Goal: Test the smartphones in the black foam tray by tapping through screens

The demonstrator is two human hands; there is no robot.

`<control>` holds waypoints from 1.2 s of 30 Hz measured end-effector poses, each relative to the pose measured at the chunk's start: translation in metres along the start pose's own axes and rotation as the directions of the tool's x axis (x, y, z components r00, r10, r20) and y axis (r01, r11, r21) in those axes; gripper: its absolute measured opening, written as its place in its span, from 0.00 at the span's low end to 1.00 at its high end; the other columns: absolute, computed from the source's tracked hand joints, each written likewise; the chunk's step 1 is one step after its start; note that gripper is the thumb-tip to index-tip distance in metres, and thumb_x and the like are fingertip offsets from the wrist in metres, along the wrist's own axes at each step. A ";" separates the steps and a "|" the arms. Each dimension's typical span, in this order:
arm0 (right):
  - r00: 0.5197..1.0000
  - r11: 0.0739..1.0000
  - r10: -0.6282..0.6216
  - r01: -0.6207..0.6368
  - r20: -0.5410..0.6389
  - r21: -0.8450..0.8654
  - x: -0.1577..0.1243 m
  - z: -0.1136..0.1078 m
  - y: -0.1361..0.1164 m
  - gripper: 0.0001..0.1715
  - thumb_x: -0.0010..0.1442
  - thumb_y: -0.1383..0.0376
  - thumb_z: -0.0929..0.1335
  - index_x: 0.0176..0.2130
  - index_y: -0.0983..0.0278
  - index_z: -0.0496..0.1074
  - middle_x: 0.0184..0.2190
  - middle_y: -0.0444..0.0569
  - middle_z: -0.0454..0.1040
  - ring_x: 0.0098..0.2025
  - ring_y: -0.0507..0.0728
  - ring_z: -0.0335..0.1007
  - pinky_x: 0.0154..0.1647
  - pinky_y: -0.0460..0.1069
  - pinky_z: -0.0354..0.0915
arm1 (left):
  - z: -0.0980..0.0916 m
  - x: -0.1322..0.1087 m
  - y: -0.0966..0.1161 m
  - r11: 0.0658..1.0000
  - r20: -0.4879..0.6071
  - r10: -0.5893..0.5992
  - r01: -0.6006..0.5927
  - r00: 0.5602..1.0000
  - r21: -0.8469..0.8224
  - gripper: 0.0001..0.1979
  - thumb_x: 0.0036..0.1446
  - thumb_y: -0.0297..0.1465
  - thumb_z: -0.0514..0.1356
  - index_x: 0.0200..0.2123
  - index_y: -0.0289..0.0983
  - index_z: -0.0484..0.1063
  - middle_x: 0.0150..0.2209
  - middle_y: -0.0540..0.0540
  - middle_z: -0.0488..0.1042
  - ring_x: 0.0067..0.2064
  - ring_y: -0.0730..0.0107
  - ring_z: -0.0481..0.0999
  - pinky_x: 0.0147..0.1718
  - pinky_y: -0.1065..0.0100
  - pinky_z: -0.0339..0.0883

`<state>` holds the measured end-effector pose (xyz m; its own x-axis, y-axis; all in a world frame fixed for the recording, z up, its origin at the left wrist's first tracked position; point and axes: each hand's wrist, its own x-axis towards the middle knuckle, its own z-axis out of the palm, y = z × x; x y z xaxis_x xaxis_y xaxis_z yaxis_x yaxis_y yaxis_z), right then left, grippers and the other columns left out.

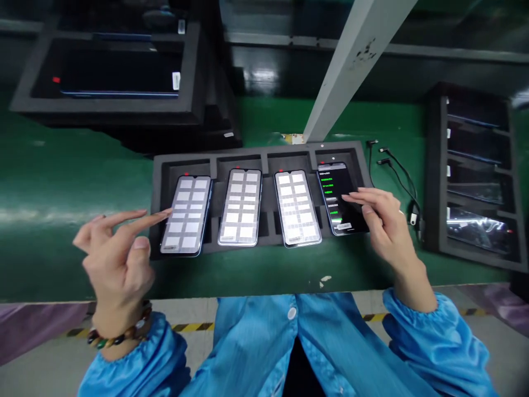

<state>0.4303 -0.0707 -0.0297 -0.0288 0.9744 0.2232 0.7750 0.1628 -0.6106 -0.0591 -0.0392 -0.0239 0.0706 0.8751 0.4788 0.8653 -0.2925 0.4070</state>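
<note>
A black foam tray (264,157) lies on the green bench and holds several phones side by side. The three on the left (188,215) (242,207) (296,207) show white tile grids. The rightmost phone (336,196) has a dark screen with green lines. My left hand (118,253) hovers just left of the tray, fingers spread, index fingertip close to the leftmost phone, holding nothing. My right hand (382,223) rests over the right side of the dark-screen phone, fingers stretched out with the tips on or just above its screen.
A second foam tray with a dark phone (111,71) sits at the back left. A foam rack with slotted phones (475,176) stands at the right. Loose cables (399,176) lie between tray and rack. A grey post (351,60) rises behind the tray.
</note>
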 end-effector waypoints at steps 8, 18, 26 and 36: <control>1.000 1.000 -0.001 0.000 0.012 0.025 0.014 0.003 0.008 0.20 0.79 0.60 0.61 0.62 0.49 0.76 0.61 0.47 0.81 0.70 0.67 0.69 0.71 0.71 0.60 | 0.003 -0.003 -0.018 0.996 -0.159 -0.085 0.080 0.984 -0.040 0.24 0.67 0.42 0.53 0.49 0.43 0.89 0.46 0.41 0.86 0.55 0.45 0.83 0.69 0.39 0.60; 1.000 0.998 0.010 -0.011 0.022 0.061 0.014 0.006 0.010 0.21 0.79 0.59 0.61 0.64 0.47 0.74 0.62 0.45 0.81 0.71 0.67 0.67 0.72 0.72 0.60 | 0.005 -0.001 -0.017 0.988 -0.104 -0.152 0.150 0.983 -0.025 0.26 0.69 0.44 0.51 0.49 0.42 0.88 0.46 0.41 0.86 0.55 0.46 0.82 0.68 0.42 0.61; 0.999 0.996 0.021 -0.018 -0.036 0.090 0.014 0.002 0.012 0.21 0.79 0.59 0.61 0.63 0.48 0.75 0.61 0.46 0.81 0.70 0.66 0.68 0.72 0.71 0.61 | -0.005 0.004 -0.004 0.995 0.026 -0.101 0.102 0.995 -0.014 0.23 0.72 0.41 0.52 0.54 0.43 0.85 0.52 0.40 0.85 0.58 0.45 0.81 0.69 0.37 0.59; 0.983 0.990 -0.124 0.115 0.137 0.076 0.076 0.009 0.024 0.22 0.78 0.56 0.60 0.63 0.50 0.75 0.63 0.48 0.79 0.68 0.68 0.69 0.72 0.70 0.61 | 0.048 0.098 0.100 0.902 0.592 0.427 -0.362 0.683 -0.233 0.25 0.69 0.35 0.56 0.66 0.40 0.73 0.59 0.39 0.81 0.64 0.49 0.76 0.74 0.38 0.54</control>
<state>0.4406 0.0082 -0.0342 -0.2114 0.9586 0.1908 0.7164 0.2847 -0.6370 0.0580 0.0357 0.0262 0.7117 0.7013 0.0406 0.6397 -0.6709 0.3750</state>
